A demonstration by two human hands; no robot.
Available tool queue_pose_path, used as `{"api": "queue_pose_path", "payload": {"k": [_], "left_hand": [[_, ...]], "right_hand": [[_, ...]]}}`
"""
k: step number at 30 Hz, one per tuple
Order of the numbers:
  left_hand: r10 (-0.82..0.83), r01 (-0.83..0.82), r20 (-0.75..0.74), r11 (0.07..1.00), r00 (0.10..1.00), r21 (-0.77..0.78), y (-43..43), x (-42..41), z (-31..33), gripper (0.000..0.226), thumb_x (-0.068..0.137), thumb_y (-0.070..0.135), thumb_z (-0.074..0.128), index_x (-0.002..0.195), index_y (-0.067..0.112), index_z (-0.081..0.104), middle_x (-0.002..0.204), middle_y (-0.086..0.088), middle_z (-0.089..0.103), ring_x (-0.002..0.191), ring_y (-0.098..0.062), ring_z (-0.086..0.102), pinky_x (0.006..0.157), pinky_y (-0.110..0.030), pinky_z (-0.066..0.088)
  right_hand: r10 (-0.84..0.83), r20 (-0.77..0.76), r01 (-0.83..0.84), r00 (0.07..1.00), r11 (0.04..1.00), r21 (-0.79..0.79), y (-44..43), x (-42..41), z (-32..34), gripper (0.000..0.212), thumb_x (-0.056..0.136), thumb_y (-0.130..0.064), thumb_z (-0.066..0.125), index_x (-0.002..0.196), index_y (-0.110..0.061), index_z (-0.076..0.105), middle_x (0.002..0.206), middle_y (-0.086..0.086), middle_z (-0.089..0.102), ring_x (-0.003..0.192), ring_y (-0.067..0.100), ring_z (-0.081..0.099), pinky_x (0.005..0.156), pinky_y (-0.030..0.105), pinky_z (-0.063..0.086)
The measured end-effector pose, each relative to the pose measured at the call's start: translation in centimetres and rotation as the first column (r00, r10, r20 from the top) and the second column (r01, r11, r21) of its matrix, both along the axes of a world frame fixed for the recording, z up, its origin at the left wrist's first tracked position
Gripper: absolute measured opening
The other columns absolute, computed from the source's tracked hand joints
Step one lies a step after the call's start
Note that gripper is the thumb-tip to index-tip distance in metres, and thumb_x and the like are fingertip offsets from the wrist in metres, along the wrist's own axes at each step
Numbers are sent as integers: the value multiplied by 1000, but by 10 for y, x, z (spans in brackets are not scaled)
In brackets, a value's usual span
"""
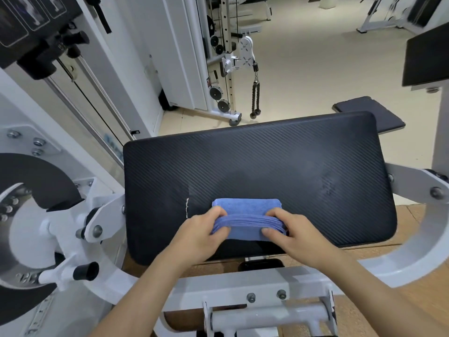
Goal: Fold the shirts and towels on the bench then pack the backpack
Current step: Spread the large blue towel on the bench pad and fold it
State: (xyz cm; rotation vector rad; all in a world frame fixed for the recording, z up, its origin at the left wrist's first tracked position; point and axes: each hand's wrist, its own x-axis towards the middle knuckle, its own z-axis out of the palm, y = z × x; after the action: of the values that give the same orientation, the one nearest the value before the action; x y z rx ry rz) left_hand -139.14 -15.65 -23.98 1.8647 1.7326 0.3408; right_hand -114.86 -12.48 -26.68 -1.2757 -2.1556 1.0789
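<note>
Black ribbed bench pad amid white gym machines, blue towel gripped between left hand and right hand.

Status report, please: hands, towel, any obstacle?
Grip on: left hand and right hand pinch blue towel, near edge. Towel folded on bench pad. No obstacle seen.

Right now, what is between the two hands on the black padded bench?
In the head view, the folded blue cloth towel lies between them; the left hand and right hand each grip one end.
</note>
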Motion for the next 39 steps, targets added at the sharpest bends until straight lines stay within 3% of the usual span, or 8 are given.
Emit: {"api": "queue_pose_path", "payload": {"k": [4, 9, 18, 23, 28, 31, 33, 39], "left_hand": [[-57, 62, -134, 998, 989, 31, 22, 8, 2, 11, 100, 35, 38, 102, 24, 40, 79, 2, 60, 78, -28, 57, 71, -41, 44], [-36, 38, -150, 999, 988, 5, 36, 10, -1, 13, 100, 33, 37, 100, 21, 43, 82, 0, 62, 77, -26, 57, 77, -44, 46], [436, -461, 159, 869, 886, 180, 19, 30, -15, 23, 82, 44, 63, 99, 31, 56, 78, 13, 64, 77, -11, 62, 74, -34, 51], [194, 42, -181, 563, 964, 825, 2, 40, -15, 23, 80, 15, 68, 102, 19, 63, 95, -1, 57, 84, -19, 51, 69, -34, 40], [60, 317, -495, 699, 867, 640, -3, 50, -41, 44, 69, 6, 79, 112, 9, 70, 112, -14, 66, 102, -30, 65, 86, -44, 55], [76, 303, -496, 708, 865, 638, 3, 50, -46, 44, 70, 3, 78, 112, 9, 70, 113, -16, 66, 103, -31, 65, 88, -45, 55], [80, 306, -498, 701, 863, 644, 8, 51, -45, 40, 72, 4, 76, 111, 10, 70, 112, -16, 66, 102, -30, 66, 88, -44, 55], [59, 321, -529, 736, 847, 596, 7, 50, -44, 42, 72, 9, 80, 112, 9, 70, 114, -16, 67, 103, -30, 66, 86, -42, 56]], "right_hand": [[-35, -47, 34, 998, 999, -24, 2, -1, -5, 40, 75, -49, 74, 103, -39, 48, 89, -21, 64, 72, 4, 61, 64, 20, 46], [-232, -174, 232, 957, 972, -21, 9, -7, -14, 6, 91, -32, 64, 94, -34, 59, 79, -14, 65, 71, 6, 61, 63, 21, 45], [-423, 11, 419, 906, 895, -149, 35, -24, -3, 24, 80, -42, 68, 68, -23, 58, 64, -8, 64, 64, 9, 60, 56, 27, 45], [-448, 72, 454, 891, 874, -175, 39, -28, -3, 29, 75, -46, 66, 68, -19, 56, 64, -4, 64, 65, 15, 61, 56, 31, 46], [-426, 22, 414, 905, 864, -287, 38, -28, 11, 26, 79, -38, 70, 76, -14, 62, 70, 0, 66, 67, 15, 59, 61, 32, 47], [-468, 146, 433, 871, 875, 218, 21, -25, 20, 27, 79, -35, 69, 100, -22, 61, 87, -6, 65, 81, 19, 60, 64, 32, 47], [-440, 88, 264, 894, 674, 690, 5, -27, 19, 36, 80, -24, 66, 115, -18, 59, 108, 2, 61, 95, 24, 56, 68, 33, 46], [-211, 424, -190, 881, 663, 724, 2, -2, -19, 60, 69, -23, 80, 126, -12, 64, 136, 8, 58, 123, 25, 58, 91, 38, 53]]}}
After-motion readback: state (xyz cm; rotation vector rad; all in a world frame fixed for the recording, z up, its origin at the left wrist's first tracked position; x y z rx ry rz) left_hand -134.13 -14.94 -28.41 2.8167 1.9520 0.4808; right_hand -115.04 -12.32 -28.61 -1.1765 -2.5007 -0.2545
